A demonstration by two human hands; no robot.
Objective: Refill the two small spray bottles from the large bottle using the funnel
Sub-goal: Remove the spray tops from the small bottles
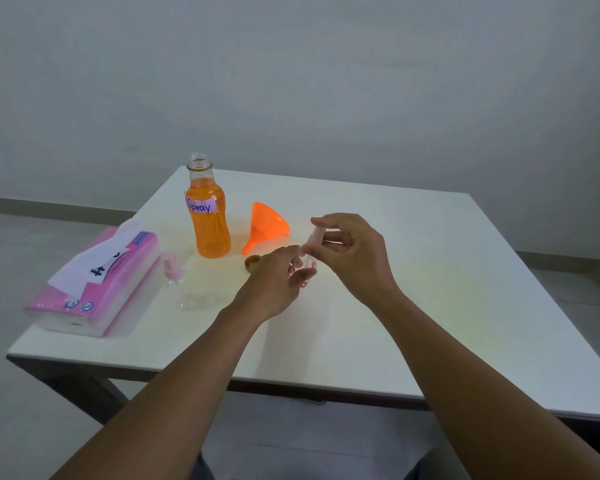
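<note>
A large bottle (209,216) of orange liquid, labelled "Spray", stands uncapped at the back of the white table (430,271). Its gold cap (252,262) lies just in front. An orange funnel (264,226) lies on its side to the bottle's right. My left hand (274,282) grips a small clear spray bottle (308,270) with flower prints. My right hand (352,252) pinches that bottle's pale pink top (313,239) between thumb and fingers. The second small spray bottle (175,277), with a pink cap, lies on the table beside the tissue pack.
A pink pack of tissues (96,282) lies near the table's left edge. The table's front edge runs below my forearms, and a plain wall rises behind.
</note>
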